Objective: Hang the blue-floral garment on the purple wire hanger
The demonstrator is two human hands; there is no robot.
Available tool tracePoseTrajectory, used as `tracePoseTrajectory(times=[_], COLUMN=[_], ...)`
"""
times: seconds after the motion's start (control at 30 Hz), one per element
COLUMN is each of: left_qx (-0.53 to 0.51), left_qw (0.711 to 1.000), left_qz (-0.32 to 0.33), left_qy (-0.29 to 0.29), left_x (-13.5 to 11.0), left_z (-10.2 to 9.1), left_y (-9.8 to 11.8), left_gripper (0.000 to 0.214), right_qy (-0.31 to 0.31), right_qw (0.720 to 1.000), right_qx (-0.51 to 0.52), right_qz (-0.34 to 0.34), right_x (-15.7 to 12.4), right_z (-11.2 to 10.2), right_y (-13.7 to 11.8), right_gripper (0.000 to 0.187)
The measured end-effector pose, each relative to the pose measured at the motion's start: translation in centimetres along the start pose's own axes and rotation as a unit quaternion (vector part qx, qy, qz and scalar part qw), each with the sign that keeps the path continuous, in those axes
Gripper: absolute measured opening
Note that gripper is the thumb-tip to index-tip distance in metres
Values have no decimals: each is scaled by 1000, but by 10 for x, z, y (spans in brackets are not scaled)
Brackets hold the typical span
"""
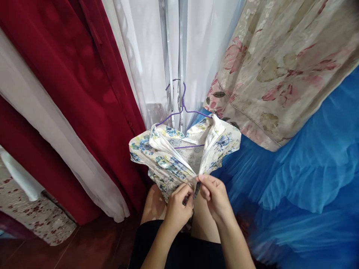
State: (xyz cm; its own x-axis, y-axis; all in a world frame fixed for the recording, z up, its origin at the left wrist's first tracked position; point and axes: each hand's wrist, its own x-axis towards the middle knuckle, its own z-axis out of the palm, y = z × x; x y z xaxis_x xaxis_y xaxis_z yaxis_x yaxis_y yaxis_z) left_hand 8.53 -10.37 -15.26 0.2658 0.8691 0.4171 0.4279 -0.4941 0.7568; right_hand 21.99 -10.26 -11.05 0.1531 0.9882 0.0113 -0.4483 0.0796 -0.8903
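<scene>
A white garment with blue and yellow flowers, its neckline a deep V, hangs on a purple wire hanger in front of me. At the base of the V, my left hand is closed, its fingers pinching the front edge of the cloth. Close beside it, a little higher and to the right, my right hand grips the other front edge between thumb and fingers. The fabric between the two hands is bunched, and a small dark piece shows there. The lower part of the garment is hidden behind my hands.
Long red cloth and white cloth hang behind and to the left. At the right are a beige floral garment and a blue ruffled one. My legs in black shorts are below, over a dark reddish floor.
</scene>
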Motion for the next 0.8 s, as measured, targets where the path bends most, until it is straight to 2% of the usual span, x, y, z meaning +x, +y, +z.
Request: tracePoseTrajectory(times=[0.07,0.13,0.23,0.37,0.43,0.47,0.53,0.6,0.63,0.7,0.73,0.8], left_qx=[48,121,237,329,325,308,244,158,116,60,52,71], left_qw=[998,989,960,907,903,910,941,978,990,991,985,974], left_qz=[2,8,21,31,41,47,58,61,64,91,115,171], left_qy=[-45,-82,-151,-262,-279,-275,-229,-119,-46,80,115,133], left_x=[6,13,20,19,19,20,30,49,62,88,101,122], left_z=[-9,-19,-32,-37,-40,-43,-53,-69,-77,-93,-99,-105], left_y=[3,8,19,22,18,16,15,19,23,36,44,61], left_gripper=[17,21,32,44,44,39,24,19,24,40,42,30], right_qy=[-7,-46,-73,-88,-89,-88,-88,-90,-92,-100,-104,-112], right_qw=[999,998,995,994,992,991,988,984,983,979,977,972], right_qx=[31,48,49,36,17,7,-14,-41,-57,-89,-101,-118], right_qz=[-11,-16,-37,-61,-86,-101,-130,-147,-150,-152,-156,-172], right_x=[21,43,68,81,80,78,72,66,63,58,57,59], right_z=[12,29,53,69,70,69,67,65,65,66,67,69], right_y=[-26,-52,-83,-101,-101,-101,-99,-97,-97,-98,-99,-101], right_gripper=[32,31,30,28,28,27,25,24,23,23,23,24])
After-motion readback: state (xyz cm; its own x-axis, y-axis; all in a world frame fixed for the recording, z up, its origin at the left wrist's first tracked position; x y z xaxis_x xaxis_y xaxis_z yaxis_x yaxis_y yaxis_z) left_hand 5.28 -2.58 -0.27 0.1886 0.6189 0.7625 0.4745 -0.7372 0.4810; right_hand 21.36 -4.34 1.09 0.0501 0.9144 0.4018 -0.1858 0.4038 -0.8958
